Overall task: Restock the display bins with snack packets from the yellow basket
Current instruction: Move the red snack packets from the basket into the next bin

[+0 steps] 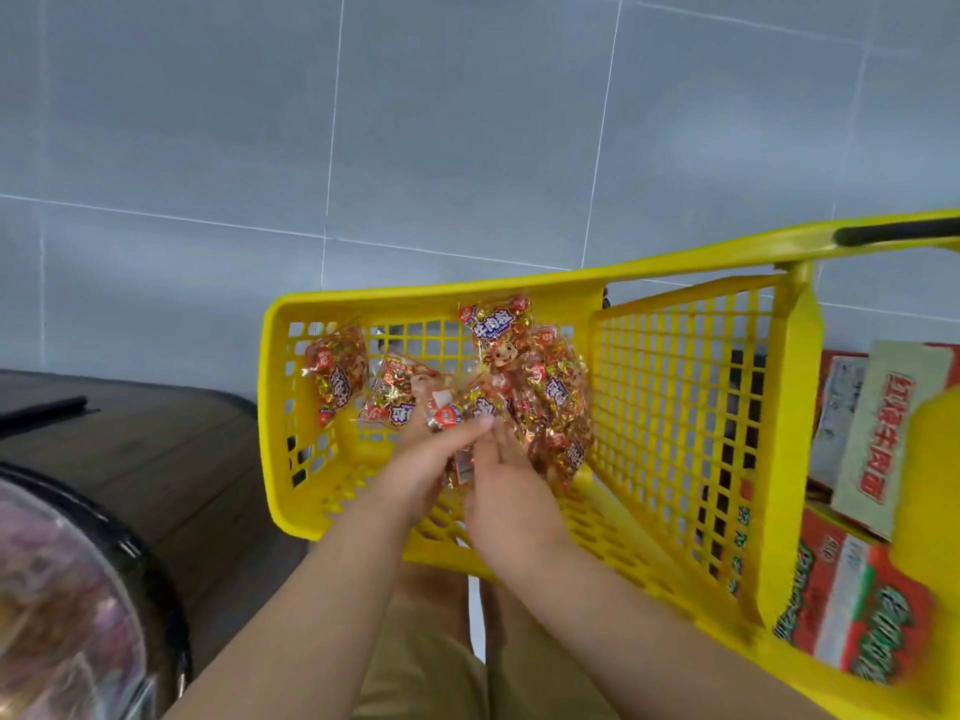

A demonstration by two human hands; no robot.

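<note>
Inside the yellow basket [415,298], a snack packet [447,414] is pinched by the left hand [426,459]; the right hand's [506,496] fingers cannot be told. More packets [498,330] are heaped there, so restocking of the round bin [130,543] left of the basket is judged unfinished.

Grey tiled floor [467,122]; red-green printed cartons [857,610] far right; dark wooden surface [156,459] left.

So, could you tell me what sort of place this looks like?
Probably a shop: a yellow shopping basket holding snack packets, printed food cartons beside it, and a clear-topped display bin at lower left.
</note>
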